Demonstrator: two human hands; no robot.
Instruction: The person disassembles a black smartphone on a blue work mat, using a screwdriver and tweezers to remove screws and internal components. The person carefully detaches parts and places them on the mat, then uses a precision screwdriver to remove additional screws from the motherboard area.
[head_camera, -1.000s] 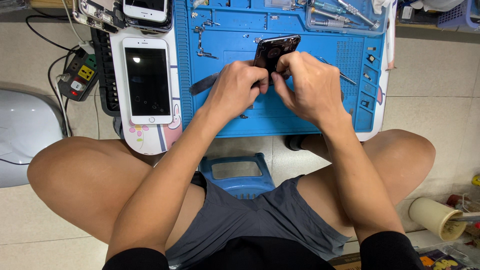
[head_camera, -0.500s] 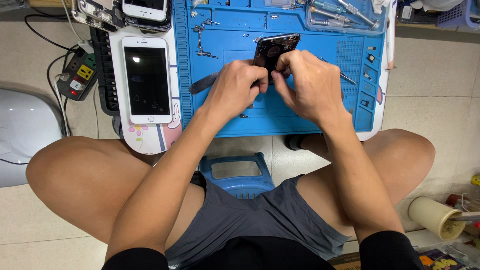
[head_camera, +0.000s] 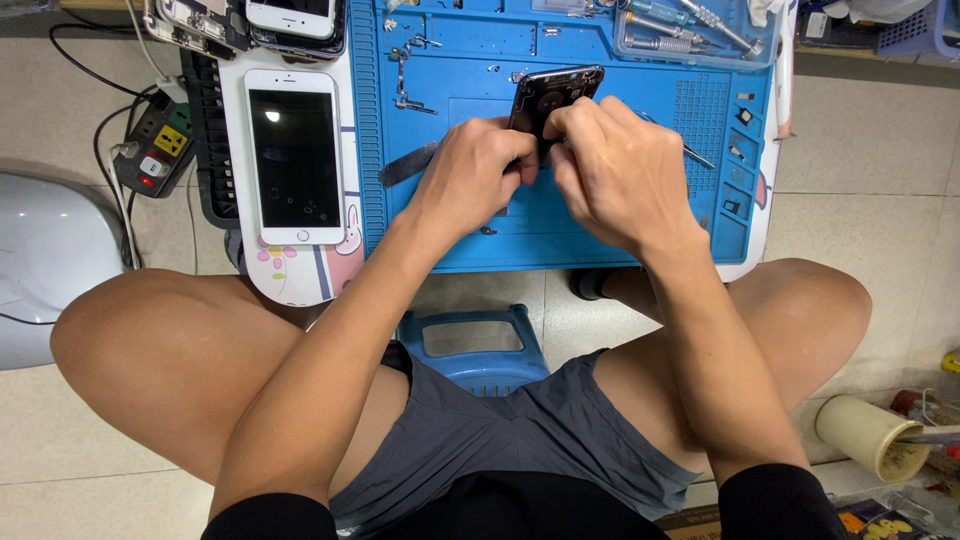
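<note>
A small dark phone body lies tilted on the blue repair mat. My left hand and my right hand are both closed over its near end, fingers pinching it from either side. Most of the phone's lower half is hidden under my fingers. A flat grey metal pry tool lies on the mat just left of my left hand. A thin tool pokes out from under my right hand.
A white phone lies face up left of the mat. More phones are stacked at the top left, beside a power strip. Screwdrivers sit in a tray at the mat's top right. A blue stool is between my knees.
</note>
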